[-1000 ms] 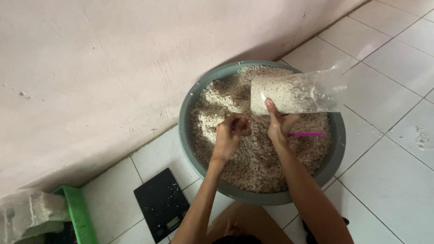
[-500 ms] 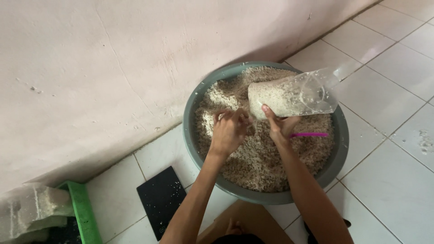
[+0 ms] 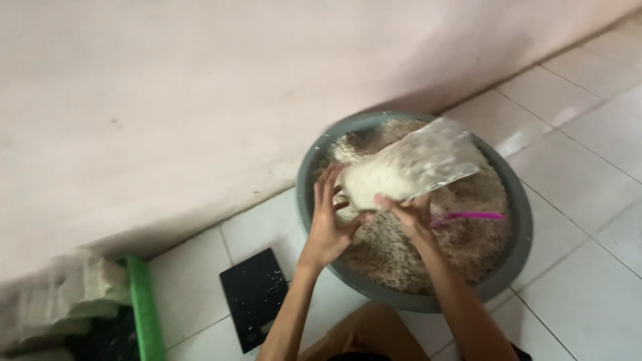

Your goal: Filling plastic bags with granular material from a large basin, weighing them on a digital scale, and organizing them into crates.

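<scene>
Two hands cradling blurred bag [image 3: 408, 170], above basin [image 3: 518, 257]

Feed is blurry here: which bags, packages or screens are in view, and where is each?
Clear plastic bag: part-filled with pale grain, held by both hands over the grey basin.
Black flat scale: on the floor tiles, left of the basin; its screen too small to make out.
Filled pale bags: far left, blurred.

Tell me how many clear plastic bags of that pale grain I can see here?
2. One clear plastic bag is held by both hands over the grey basin. Another filled bag, blurred, lies at far left by the green crate; more may be hidden.
</scene>
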